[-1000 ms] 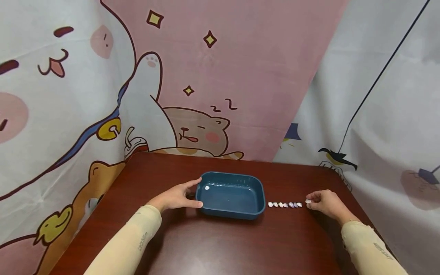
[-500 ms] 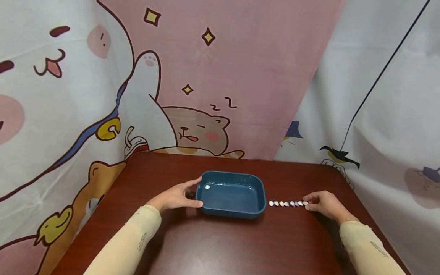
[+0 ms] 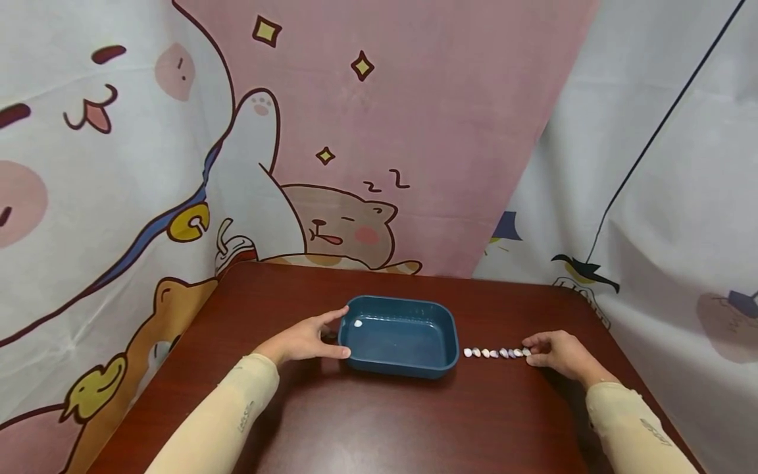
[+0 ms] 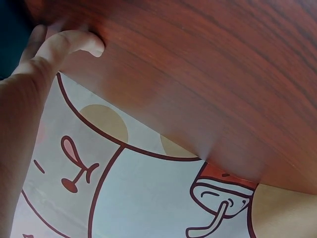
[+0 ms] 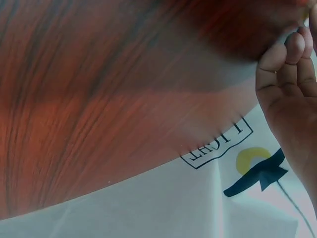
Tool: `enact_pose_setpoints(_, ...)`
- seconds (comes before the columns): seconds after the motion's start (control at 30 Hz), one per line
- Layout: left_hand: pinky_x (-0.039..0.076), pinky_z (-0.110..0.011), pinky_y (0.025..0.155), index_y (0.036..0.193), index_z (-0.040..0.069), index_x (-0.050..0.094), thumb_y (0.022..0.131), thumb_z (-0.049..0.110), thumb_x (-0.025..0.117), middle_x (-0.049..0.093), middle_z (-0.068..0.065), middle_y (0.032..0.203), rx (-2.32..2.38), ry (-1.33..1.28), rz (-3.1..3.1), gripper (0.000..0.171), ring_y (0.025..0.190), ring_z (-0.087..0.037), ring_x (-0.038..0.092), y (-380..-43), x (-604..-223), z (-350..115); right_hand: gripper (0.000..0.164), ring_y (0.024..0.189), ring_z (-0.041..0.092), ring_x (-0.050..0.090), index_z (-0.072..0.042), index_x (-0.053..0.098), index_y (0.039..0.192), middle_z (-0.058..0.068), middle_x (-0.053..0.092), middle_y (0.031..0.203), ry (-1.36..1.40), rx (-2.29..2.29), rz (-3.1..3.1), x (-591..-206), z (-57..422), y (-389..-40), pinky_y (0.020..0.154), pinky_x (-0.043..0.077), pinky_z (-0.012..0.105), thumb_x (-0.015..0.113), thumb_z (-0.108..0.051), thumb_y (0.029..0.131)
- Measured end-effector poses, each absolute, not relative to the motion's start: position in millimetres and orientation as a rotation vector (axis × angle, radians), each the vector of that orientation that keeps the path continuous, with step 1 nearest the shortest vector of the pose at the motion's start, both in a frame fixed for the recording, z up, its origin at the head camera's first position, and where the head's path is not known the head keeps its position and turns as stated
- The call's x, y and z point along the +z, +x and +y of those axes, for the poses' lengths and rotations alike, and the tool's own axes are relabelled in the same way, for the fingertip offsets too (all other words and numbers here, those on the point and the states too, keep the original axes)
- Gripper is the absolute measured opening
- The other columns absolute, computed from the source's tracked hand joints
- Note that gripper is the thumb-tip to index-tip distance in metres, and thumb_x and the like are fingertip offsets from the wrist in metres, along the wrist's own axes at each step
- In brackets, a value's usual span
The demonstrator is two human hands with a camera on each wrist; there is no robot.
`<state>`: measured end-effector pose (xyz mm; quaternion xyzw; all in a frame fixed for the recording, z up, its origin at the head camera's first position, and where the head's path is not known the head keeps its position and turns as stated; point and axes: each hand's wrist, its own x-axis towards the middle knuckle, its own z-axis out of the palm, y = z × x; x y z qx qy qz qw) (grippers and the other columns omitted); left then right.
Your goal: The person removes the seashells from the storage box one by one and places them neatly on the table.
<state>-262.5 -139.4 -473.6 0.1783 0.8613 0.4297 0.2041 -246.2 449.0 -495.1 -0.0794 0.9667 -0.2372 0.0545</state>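
Note:
My left hand [image 3: 301, 339] rests against the left end of the dark blue tray [image 3: 398, 370], thumb at the front corner and index finger at the back one. The left wrist view catches its other fingers [image 4: 69, 43] beside the tray wall. Inside the tray, near its back left, lies one small white seashell [image 3: 358, 323]. To the right, a straight row of several white and purplish seashells [image 3: 485, 353] runs along the table. My right hand [image 3: 559, 352] pinches a white seashell [image 3: 526, 352] at that row's right end. Its curled fingers [image 5: 271, 57] partly leave the right wrist view.
The tray and the row stand on a glossy reddish-brown table [image 3: 403, 421]. A cloth printed with cartoon animals [image 3: 355, 131] hangs behind the table and along both its sides.
My right hand has moved slightly left, bringing its white seashell from a little apart up to the right end of the row. My left hand and the tray have stayed put.

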Motion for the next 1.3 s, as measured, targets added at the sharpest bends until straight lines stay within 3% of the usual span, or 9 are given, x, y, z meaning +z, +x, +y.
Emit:
enact_pose_setpoints(0.13, 0.049, -0.062, 0.114, 0.170, 0.029, 0.031, 0.086, 0.047, 0.089, 0.050, -0.019, 0.163, 1.201, 0.488, 2.403, 0.104, 0.144, -0.040, 0.056, -263.2, -474.2, -140.9, 0.050, 0.106, 0.035, 0.070, -0.002, 0.074, 0.130, 0.021, 0.076, 0.120, -0.175, -0.775, 3.014, -480.8, 435.9, -251.0, 0.088, 0.060, 0.050, 0.080, -0.039, 0.097)
enact_pose_setpoints(0.23, 0.049, -0.062, 0.114, 0.170, 0.030, 0.031, 0.086, 0.046, 0.089, 0.050, -0.017, 0.163, 1.198, 0.472, 2.414, 0.104, 0.144, -0.039, 0.057, -263.1, -474.2, -143.6, 0.057, 0.119, 0.043, 0.068, -0.004, 0.070, 0.137, 0.025, 0.070, 0.136, -0.157, -0.899, 3.050, -460.4, 402.0, -262.6, 0.095, 0.057, 0.059, 0.072, -0.049, 0.101)
enact_pose_setpoints(0.4, 0.048, -0.065, 0.113, 0.170, 0.032, 0.031, 0.086, 0.047, 0.089, 0.051, -0.019, 0.162, 1.171, 0.451, 2.434, 0.103, 0.143, -0.041, 0.057, -261.9, -474.1, -147.2, 0.046, 0.116, 0.030, 0.072, -0.012, 0.073, 0.136, 0.012, 0.075, 0.133, -0.384, -1.061, 2.948, -439.4, 297.1, -282.3, 0.094, 0.060, 0.048, 0.072, -0.043, 0.102)
enact_pose_setpoints(0.57, 0.046, -0.068, 0.115, 0.170, 0.034, 0.030, 0.086, 0.050, 0.087, 0.051, -0.019, 0.162, 1.157, 0.450, 2.428, 0.103, 0.145, -0.042, 0.056, -261.1, -473.8, -147.4, 0.044, 0.117, 0.022, 0.070, -0.011, 0.073, 0.137, 0.004, 0.076, 0.129, -0.663, -1.011, 2.696, -454.7, 180.3, -291.9, 0.102, 0.059, 0.047, 0.075, -0.037, 0.102)
enact_pose_setpoints(0.73, 0.045, -0.068, 0.116, 0.171, 0.032, 0.029, 0.089, 0.050, 0.085, 0.051, -0.020, 0.162, 1.172, 0.500, 2.400, 0.100, 0.146, -0.043, 0.054, -260.9, -473.2, -143.5, 0.051, 0.117, 0.026, 0.070, -0.010, 0.067, 0.143, 0.011, 0.072, 0.134, -0.504, -0.951, 2.613, -479.5, 112.3, -300.7, 0.103, 0.059, 0.051, 0.077, -0.035, 0.100)
enact_pose_setpoints(0.87, 0.046, -0.066, 0.116, 0.171, 0.031, 0.028, 0.090, 0.051, 0.084, 0.050, -0.023, 0.162, 1.181, 0.530, 2.382, 0.101, 0.146, -0.044, 0.054, -261.4, -471.6, -141.9, 0.045, 0.123, 0.031, 0.069, -0.009, 0.072, 0.138, 0.014, 0.071, 0.141, -0.330, -0.859, 2.719, -485.6, 88.2, -303.9, 0.108, 0.055, 0.056, 0.078, -0.033, 0.099)
enact_pose_setpoints(0.97, 0.046, -0.064, 0.116, 0.171, 0.030, 0.028, 0.090, 0.049, 0.085, 0.050, -0.023, 0.162, 1.182, 0.539, 2.375, 0.101, 0.146, -0.044, 0.054, -262.2, -471.2, -142.0, 0.036, 0.118, 0.030, 0.071, -0.012, 0.079, 0.127, 0.010, 0.076, 0.133, -0.237, -0.757, 2.832, -487.5, 78.2, -304.0, 0.105, 0.056, 0.058, 0.079, -0.034, 0.098)
enact_pose_setpoints(1.17, 0.046, -0.065, 0.116, 0.171, 0.031, 0.028, 0.089, 0.050, 0.085, 0.052, -0.023, 0.160, 1.172, 0.537, 2.392, 0.102, 0.144, -0.042, 0.057, -262.1, -471.4, -142.4, 0.019, 0.089, 0.022, 0.076, -0.018, 0.087, 0.103, 0.000, 0.083, 0.101, -0.194, -0.639, 3.013, -491.5, 68.8, -300.4, 0.088, 0.062, 0.054, 0.084, -0.034, 0.093)
enact_pose_setpoints(1.3, 0.046, -0.065, 0.116, 0.171, 0.031, 0.029, 0.089, 0.050, 0.086, 0.055, -0.023, 0.158, 1.178, 0.524, 2.396, 0.102, 0.143, -0.041, 0.058, -261.6, -472.2, -143.2, 0.016, 0.080, 0.017, 0.073, -0.021, 0.087, 0.095, -0.004, 0.083, 0.094, -0.190, -0.607, 3.033, -493.3, 69.1, -299.9, 0.082, 0.062, 0.051, 0.086, -0.036, 0.092)
